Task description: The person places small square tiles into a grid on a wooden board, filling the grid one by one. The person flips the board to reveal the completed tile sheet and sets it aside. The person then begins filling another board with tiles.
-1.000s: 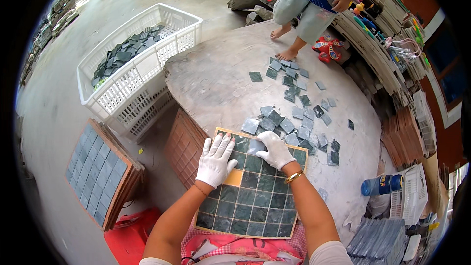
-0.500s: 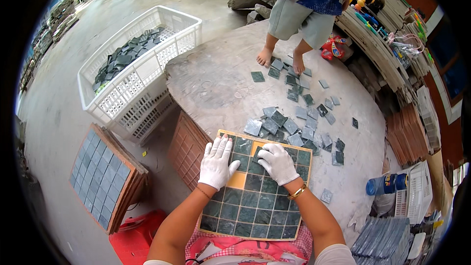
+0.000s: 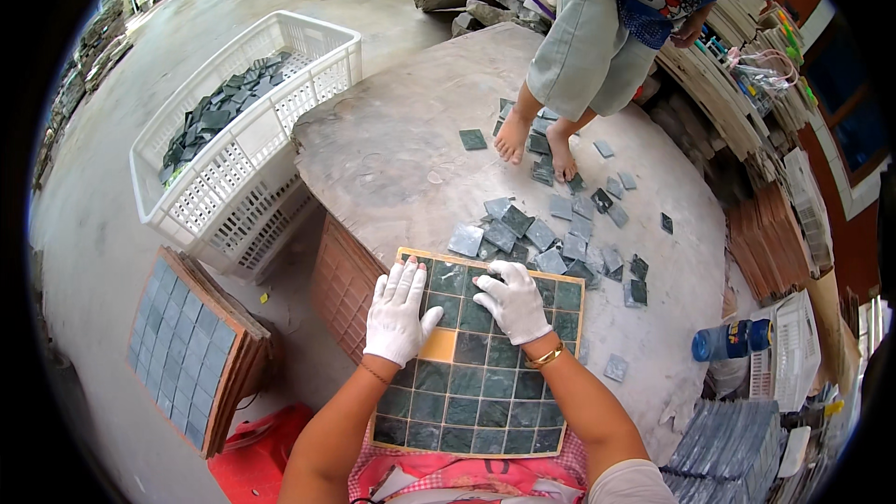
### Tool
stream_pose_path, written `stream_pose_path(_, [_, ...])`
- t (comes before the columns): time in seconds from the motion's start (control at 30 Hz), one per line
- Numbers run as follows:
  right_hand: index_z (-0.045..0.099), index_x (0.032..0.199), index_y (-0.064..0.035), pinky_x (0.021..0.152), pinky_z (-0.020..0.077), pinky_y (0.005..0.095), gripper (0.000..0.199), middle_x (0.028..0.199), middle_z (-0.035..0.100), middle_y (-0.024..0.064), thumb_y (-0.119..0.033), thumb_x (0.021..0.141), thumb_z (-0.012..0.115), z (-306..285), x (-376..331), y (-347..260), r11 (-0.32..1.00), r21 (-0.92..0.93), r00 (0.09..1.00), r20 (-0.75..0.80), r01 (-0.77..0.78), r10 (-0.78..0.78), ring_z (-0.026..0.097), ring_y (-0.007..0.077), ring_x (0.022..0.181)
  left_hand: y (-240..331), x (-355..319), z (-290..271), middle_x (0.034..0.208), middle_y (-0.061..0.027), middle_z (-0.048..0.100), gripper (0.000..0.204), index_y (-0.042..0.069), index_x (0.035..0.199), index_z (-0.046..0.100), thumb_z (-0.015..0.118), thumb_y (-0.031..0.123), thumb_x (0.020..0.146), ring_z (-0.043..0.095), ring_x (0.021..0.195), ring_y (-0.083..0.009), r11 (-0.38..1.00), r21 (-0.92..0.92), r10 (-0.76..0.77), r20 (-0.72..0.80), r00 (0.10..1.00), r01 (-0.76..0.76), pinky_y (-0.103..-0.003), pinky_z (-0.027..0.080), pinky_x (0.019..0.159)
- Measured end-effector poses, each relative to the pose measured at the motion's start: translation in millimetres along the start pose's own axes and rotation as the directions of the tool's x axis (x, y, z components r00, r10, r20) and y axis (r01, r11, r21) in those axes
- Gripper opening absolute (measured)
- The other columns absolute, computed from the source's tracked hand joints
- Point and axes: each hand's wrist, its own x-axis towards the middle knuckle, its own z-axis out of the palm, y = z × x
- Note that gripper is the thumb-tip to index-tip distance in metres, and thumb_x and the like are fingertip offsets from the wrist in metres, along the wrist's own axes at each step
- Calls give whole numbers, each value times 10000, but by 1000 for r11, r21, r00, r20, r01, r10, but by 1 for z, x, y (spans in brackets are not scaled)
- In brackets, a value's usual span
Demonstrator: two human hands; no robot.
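A shallow tan frame point(image 3: 439, 254) rests across my lap and against the stone table, filled with rows of dark green square stone tiles point(image 3: 464, 379). One bare yellow square point(image 3: 439, 345) shows in its left part. My left hand point(image 3: 399, 313), in a white glove with bare fingertips, lies flat on the upper left of the frame, fingers stretched out. Gloved the same way, my right hand point(image 3: 515, 303) has its fingers bent down onto a tile in the top row, partly hiding it. Loose green and grey tiles point(image 3: 516, 219) lie heaped just beyond the frame.
A barefoot person point(image 3: 583, 56) stands on the stone table point(image 3: 373, 145) among scattered tiles. At the left are a white crate point(image 3: 233, 154) of tiles, a stack of tiled panels point(image 3: 182, 345) and a red stool point(image 3: 257, 457). A blue bottle point(image 3: 733, 341) lies at the right.
My right hand has pressed a tile into the upper gap, where yellow no longer shows. My left hand stays in place. The person on the table has shifted their stance, and the view has moved slightly.
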Motion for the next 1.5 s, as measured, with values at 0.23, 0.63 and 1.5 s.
stream_pose_path(0.23, [680,986,-153,879,469,392,213,1115,584,116,-131,784,617,-14,38,22,977,-210,993,102,-36,58,552,301,1046,-1,-1,-3,1413,-182,398,683,-6,1358,404,642,328,812,334,1329,-338,1000,11,-6,14,1000,6,-428,244,1101])
stream_pose_path(0.63, [572,1237,-257,1045,308,467,552,1402,394,136,-190,709,717,-3,89,42,915,-398,896,424,57,129,319,359,1323,0,0,-3,1414,-176,401,683,2,1357,410,650,325,806,342,1327,-334,1000,-25,-19,12,1000,19,-428,250,1098])
stream_pose_path(1.5, [582,1089,-56,779,504,388,333,1036,585,127,-154,781,664,13,-54,-73,966,257,973,227,-26,-34,596,317,928,-15,-1,5,1358,-170,469,462,46,1308,489,526,62,848,394,1300,-336,921,-389,-53,-89,995,14,-396,339,1068])
